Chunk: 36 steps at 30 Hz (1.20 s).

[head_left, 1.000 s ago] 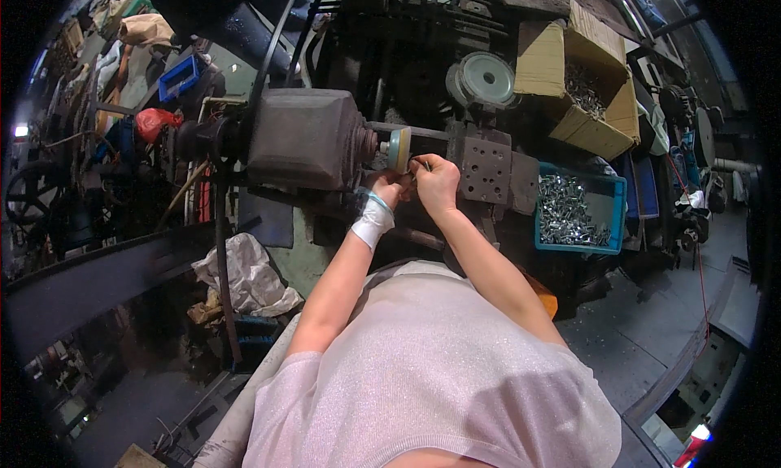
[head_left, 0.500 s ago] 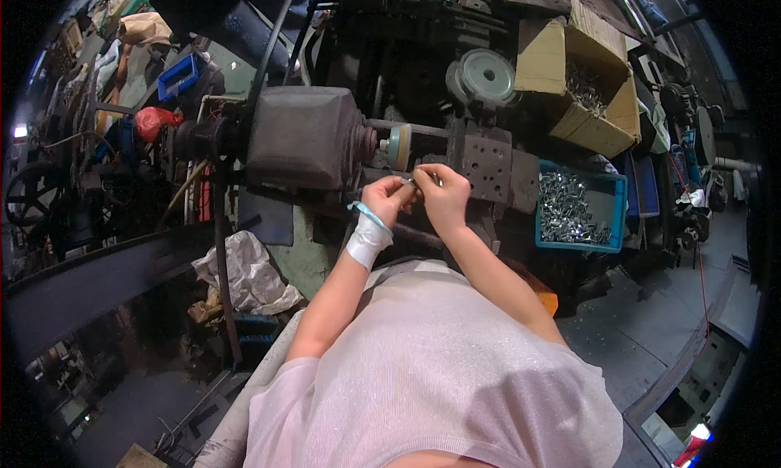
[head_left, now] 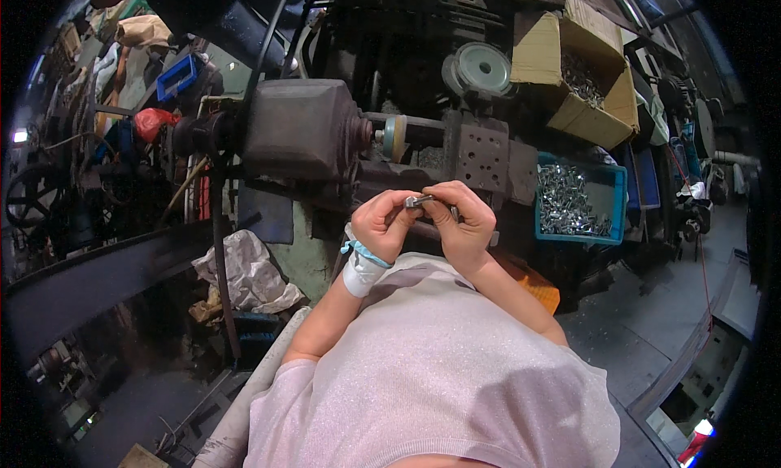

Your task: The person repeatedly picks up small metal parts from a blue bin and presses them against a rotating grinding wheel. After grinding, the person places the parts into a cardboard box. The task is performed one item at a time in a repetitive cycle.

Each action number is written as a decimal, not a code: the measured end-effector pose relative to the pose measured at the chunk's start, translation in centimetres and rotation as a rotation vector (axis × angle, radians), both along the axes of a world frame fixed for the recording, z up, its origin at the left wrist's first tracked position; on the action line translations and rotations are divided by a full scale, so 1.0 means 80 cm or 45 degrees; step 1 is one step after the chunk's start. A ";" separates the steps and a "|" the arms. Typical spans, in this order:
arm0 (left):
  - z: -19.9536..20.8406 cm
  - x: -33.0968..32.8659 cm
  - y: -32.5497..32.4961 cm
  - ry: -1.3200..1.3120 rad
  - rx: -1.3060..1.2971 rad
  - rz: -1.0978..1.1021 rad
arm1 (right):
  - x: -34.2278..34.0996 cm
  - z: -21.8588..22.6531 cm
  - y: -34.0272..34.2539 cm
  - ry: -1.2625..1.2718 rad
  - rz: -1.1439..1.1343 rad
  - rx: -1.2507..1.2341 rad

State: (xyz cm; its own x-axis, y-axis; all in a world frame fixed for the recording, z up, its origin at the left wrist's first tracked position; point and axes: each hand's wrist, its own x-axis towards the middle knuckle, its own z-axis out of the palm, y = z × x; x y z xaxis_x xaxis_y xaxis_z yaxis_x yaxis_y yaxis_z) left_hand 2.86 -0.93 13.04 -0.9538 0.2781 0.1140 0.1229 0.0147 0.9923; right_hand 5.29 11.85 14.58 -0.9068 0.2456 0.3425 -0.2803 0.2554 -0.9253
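Midair, metal part (head_left: 413, 202) spans left fingers (head_left: 392, 200) to right fingers (head_left: 445, 194).

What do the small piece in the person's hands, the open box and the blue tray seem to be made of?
Small piece, held in the left hand and right hand: probably metal, shiny grey, judging by its glints.
Open box: most likely cardboard, matt tan, with bent flaps.
Blue tray: perhaps smooth plastic, from its even colour; I can't be sure.
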 end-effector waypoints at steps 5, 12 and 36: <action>-0.005 0.008 -0.005 -0.049 -0.011 0.005 | 0.005 0.005 -0.001 -0.037 0.054 -0.040; -0.001 0.015 -0.009 -0.114 0.019 -0.023 | 0.008 0.003 0.004 -0.293 0.153 -0.299; -0.020 0.019 -0.010 -1.097 0.972 -0.498 | 0.003 0.020 0.018 -0.244 0.247 -0.134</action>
State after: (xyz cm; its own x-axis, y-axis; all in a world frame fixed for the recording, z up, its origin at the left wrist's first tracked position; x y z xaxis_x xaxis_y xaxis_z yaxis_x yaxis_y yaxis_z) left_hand 4.41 -1.75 11.47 -0.6645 0.7023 -0.2553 -0.7155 -0.4994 0.4885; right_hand 5.55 13.33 16.16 -0.9860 0.0863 0.1424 -0.1322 0.1137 -0.9847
